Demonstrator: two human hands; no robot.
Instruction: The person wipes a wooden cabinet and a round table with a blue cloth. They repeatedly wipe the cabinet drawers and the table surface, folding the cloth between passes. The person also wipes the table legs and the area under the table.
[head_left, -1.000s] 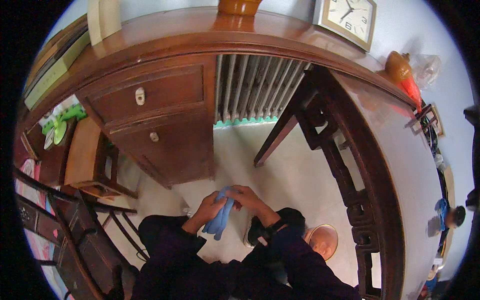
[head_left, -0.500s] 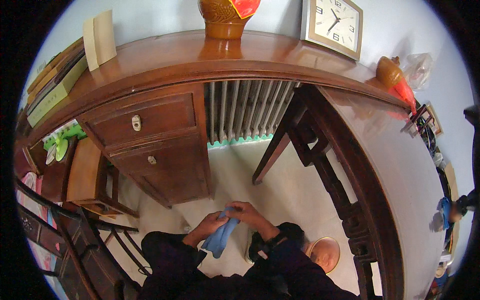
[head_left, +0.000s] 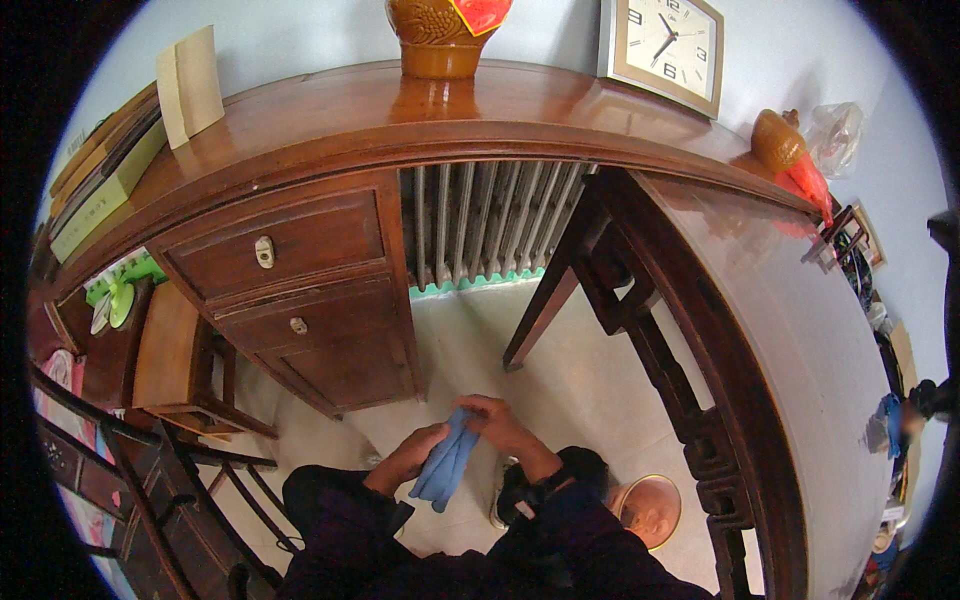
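The person's left hand (head_left: 418,448) and right hand (head_left: 498,424) hold a folded blue cloth (head_left: 444,466) between them, above the lap. The left fingers are clamped on its side, the right ones pinch its upper end, and its lower end hangs free. Beyond stand a dark wooden drawer cabinet (head_left: 330,345) and a ribbed radiator (head_left: 490,222); a round, gold-rimmed container (head_left: 650,508) sits near the right knee.

Curled left hand (head_left: 419,449) beside right hand (head_left: 496,423)
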